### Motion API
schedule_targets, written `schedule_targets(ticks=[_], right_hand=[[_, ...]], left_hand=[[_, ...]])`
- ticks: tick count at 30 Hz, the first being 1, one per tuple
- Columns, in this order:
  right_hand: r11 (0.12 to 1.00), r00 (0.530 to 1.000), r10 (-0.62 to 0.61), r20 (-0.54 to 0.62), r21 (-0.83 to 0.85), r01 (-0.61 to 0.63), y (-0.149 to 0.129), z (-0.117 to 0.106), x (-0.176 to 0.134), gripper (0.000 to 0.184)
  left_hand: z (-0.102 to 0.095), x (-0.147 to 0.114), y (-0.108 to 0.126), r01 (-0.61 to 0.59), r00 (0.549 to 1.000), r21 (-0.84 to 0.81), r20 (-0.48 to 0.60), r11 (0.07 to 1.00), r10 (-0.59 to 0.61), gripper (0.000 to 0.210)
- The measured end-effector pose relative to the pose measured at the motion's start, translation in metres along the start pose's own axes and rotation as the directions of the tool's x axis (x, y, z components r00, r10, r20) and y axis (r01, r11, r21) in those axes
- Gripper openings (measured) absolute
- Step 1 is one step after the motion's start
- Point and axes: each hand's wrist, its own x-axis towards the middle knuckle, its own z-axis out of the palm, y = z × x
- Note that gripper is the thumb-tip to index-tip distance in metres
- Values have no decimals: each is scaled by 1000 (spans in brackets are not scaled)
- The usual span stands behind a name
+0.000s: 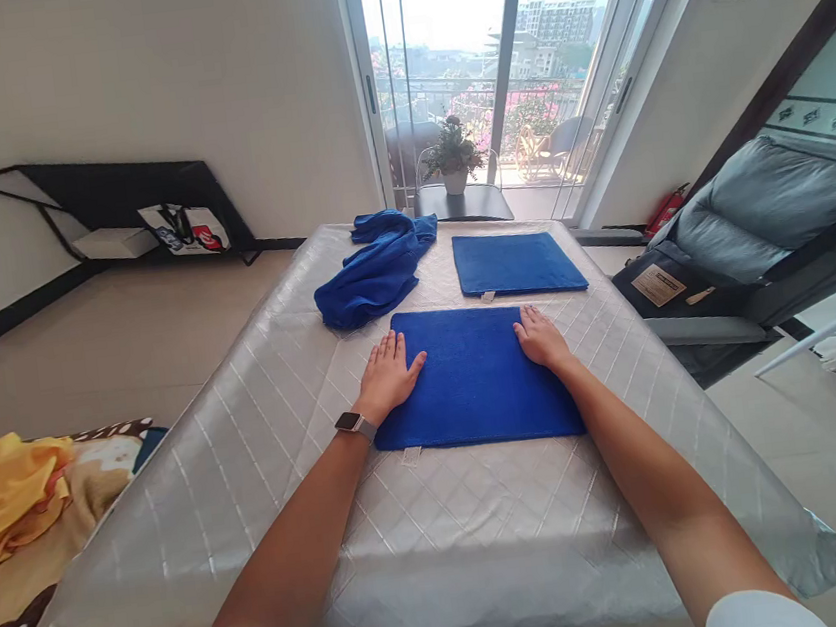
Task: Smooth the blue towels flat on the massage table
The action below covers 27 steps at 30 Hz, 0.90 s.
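"What is nearest?"

"The silvery table, reaching right up to you. On it, straight in front of you, lies the near cloth, a flat blue rectangle."

"Which way does it point?"

"Its long axis runs left to right across your front; the short sides lead away from you. The edge with the label faces you, and the label pokes out near that edge's left end."

"And the hands?"

"The cloth lies between them and partly under both. Your left hand is laid flat over its left edge, fingers pointing away from you, thumb turned inward on the blue; a watch circles that wrist. Your right hand is flattened at the far right corner, fingers straight, pointing away and to the left."

"Past those?"

"Just beyond, to the right, you have the far cloth, also long from left to right. Left of it, the crumpled cloth sits in a loose heap. Behind the table stands a chair bearing a plant, then the glass door."
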Motion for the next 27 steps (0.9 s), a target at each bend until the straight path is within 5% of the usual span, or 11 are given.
schedule_targets(ticks=[14,18,22,27], right_hand=[[993,999,13,-46,117,-7,-2,6,-5,64],[992,998,13,-54,124,-6,-4,5,-7,64],[993,998,10,-65,117,-3,-3,5,-7,63],[996,996,-41,-83,74,48,3,8,-8,61]], left_hand=[[0,3,-1,-7,999,110,-36,994,11,80],[-9,5,44,-155,974,186,-132,970,181,68],[-6,26,118,-353,930,78,-82,932,359,65],[13,69,190,-401,915,-98,-74,911,396,66]])
